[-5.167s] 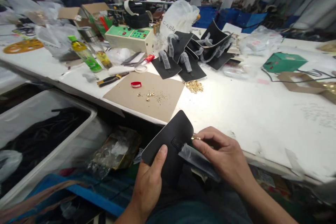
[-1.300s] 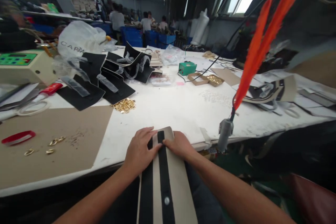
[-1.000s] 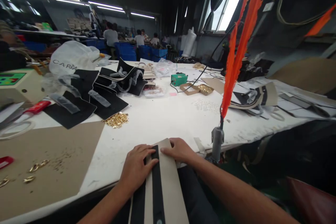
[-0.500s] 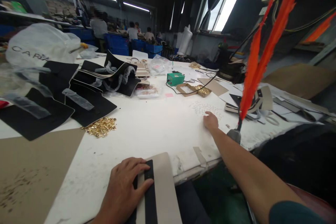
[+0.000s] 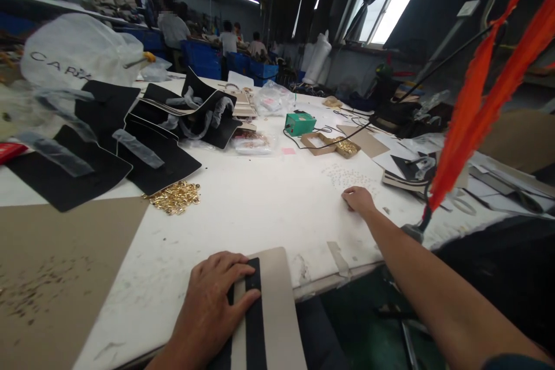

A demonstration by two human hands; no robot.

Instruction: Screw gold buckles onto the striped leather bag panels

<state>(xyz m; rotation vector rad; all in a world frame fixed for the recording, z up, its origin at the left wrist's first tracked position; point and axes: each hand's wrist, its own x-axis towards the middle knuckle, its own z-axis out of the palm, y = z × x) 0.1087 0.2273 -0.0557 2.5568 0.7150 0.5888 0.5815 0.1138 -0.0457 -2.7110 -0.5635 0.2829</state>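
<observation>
Beige panel is gripped at nine o'clock by left hand; grip of right hand, toward two o'clock, cannot be determined.

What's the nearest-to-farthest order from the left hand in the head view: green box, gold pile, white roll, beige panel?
1. Beige panel: touched by the left hand.
2. Gold pile: on the table, ahead and slightly left.
3. Green box: farther across, to the right.
4. White roll: in the background, beyond the table.
</observation>
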